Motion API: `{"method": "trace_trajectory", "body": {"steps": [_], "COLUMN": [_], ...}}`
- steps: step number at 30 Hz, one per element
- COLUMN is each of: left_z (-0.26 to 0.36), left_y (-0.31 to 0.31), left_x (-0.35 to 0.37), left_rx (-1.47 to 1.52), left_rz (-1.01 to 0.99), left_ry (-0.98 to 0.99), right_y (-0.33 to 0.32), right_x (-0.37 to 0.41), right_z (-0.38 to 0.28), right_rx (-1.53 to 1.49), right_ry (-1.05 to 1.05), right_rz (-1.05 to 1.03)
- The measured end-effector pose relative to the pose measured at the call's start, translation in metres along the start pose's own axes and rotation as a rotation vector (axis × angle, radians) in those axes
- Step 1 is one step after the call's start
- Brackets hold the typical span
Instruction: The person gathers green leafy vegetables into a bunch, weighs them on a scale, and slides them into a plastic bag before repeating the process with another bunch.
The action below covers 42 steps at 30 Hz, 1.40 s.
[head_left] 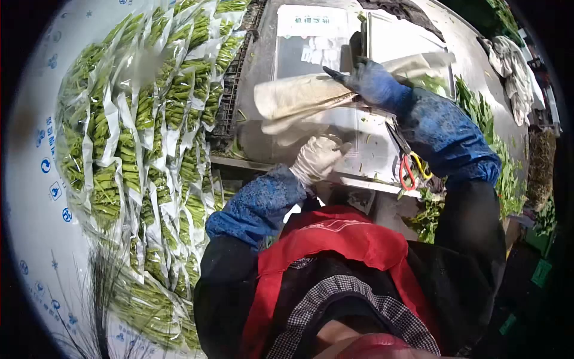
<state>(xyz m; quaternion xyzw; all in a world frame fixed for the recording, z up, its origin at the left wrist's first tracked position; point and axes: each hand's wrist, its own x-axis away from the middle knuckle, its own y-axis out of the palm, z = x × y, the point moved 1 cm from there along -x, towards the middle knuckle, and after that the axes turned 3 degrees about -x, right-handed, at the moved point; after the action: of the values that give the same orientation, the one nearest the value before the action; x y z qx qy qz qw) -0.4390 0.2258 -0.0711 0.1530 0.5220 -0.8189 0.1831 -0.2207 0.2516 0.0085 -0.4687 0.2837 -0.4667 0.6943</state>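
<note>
My right hand (379, 87), in a blue glove with dark fingertips, is closed on a long cream-coloured folded sheet (299, 96). One finger stretches left along it, and the sheet sticks out on both sides of the hand above the metal worktop (257, 66). Nearer my body, my left hand (318, 158) wears a white glove, its fingers curled together; what they hold, if anything, is hidden. Below my right forearm lie scissors (405, 164) with one red and one yellow handle, close to the worktop's front edge.
Clear bags of green stalks (137, 149) lie in rows on printed white sheeting (36, 179) to my left. Beyond my right hand is a white tray (406, 39). Loose leafy greens (499, 161) spread along the right, and a pale cloth (508, 72) hangs at the far right.
</note>
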Motion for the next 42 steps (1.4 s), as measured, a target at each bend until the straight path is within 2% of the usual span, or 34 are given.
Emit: {"method": "trace_trajectory", "body": {"steps": [1, 2, 3, 4, 6, 7, 8, 10, 11, 12, 14, 17, 18, 19, 21, 22, 25, 28, 29, 30, 32, 33, 36, 39, 41, 42], "left_z": [-0.001, -0.026, -0.025, -0.024, -0.099, -0.132, -0.126, -0.075, -0.081, -0.086, -0.089, -0.096, -0.101, -0.102, -0.090, -0.091, -0.100, -0.089, -0.083, -0.086, -0.093, -0.106, -0.122, -0.119, -0.100, -0.084], "left_y": [0.001, 0.017, -0.006, -0.028, 0.056, 0.097, 0.042, 0.006, 0.014, 0.021, 0.023, 0.028, 0.032, 0.037, 0.036, 0.037, 0.046, 0.024, 0.018, 0.016, 0.018, 0.031, 0.049, 0.041, 0.015, -0.006], "left_x": [0.000, 0.016, 0.000, -0.016, 0.040, 0.070, 0.020, 0.015, 0.023, 0.030, 0.038, 0.039, 0.041, 0.043, 0.043, 0.041, 0.047, 0.035, 0.041, 0.042, 0.050, 0.051, 0.053, 0.044, 0.025, 0.009], "left_rx": [-0.111, -0.132, -0.174, -0.227, 0.173, 0.529, 0.122, -0.177, -0.191, -0.190, -0.078, -0.096, -0.099, -0.103, -0.097, -0.100, -0.346, -0.227, -0.162, -0.164, -0.137, -0.260, -0.291, -0.263, -0.440, -0.323], "left_rz": [-0.130, -0.347, -0.469, -0.601, -0.215, 0.196, -0.585, -0.668, -0.610, -0.609, -0.334, -0.461, -0.529, -0.527, -0.396, -0.393, -0.542, -0.515, -0.257, -0.257, -0.440, -0.525, -0.482, -0.484, -0.510, -0.502], "left_ry": [-0.211, -0.363, -0.485, -0.598, -0.501, -0.448, -0.918, -0.559, -0.535, -0.525, -0.371, -0.383, -0.379, -0.374, -0.526, -0.521, -0.300, -0.327, -0.303, -0.303, -0.454, -0.392, -0.429, -0.414, -0.218, -0.335], "right_y": [-0.004, -0.017, -0.036, -0.022, 0.003, 0.008, 0.013, 0.006, -0.023, -0.033, -0.037, -0.043, -0.042, -0.043, -0.050, -0.043, -0.030, -0.018, -0.019, -0.022, -0.033, -0.032, -0.030, -0.021, -0.011, -0.012], "right_x": [0.027, 0.047, 0.069, 0.098, 0.156, 0.179, 0.203, 0.233, 0.235, 0.235, 0.244, 0.245, 0.243, 0.240, 0.229, 0.229, 0.219, 0.221, 0.219, 0.219, 0.220, 0.219, 0.221, 0.221, 0.215, 0.207], "right_z": [-0.005, -0.010, -0.017, -0.030, -0.056, -0.077, -0.097, -0.125, -0.136, -0.147, -0.166, -0.177, -0.181, -0.181, -0.182, -0.186, -0.192, -0.190, -0.188, -0.186, -0.183, -0.181, -0.183, -0.184, -0.186, -0.187], "right_rx": [-0.061, -0.242, -0.507, -0.515, -0.535, -0.770, -1.004, -1.149, -1.069, -1.025, -1.077, -1.130, -1.041, -1.038, -0.983, -0.935, -0.925, -0.953, -0.995, -0.995, -1.090, -1.088, -1.018, -1.074, -1.011, -0.952], "right_ry": [0.098, 0.185, 0.305, 0.344, 0.420, 0.471, 0.516, 0.556, 0.572, 0.550, 0.637, 0.644, 0.572, 0.576, 0.499, 0.463, 0.448, 0.462, 0.475, 0.474, 0.499, 0.496, 0.486, 0.450, 0.436, 0.423], "right_rz": [-0.043, -0.166, -0.260, -0.211, -0.109, -0.043, 0.034, -0.192, -0.374, -0.289, -0.355, -0.345, -0.249, -0.244, -0.284, -0.229, -0.239, -0.282, -0.282, -0.281, -0.234, -0.230, -0.262, -0.165, -0.095, -0.028]}}
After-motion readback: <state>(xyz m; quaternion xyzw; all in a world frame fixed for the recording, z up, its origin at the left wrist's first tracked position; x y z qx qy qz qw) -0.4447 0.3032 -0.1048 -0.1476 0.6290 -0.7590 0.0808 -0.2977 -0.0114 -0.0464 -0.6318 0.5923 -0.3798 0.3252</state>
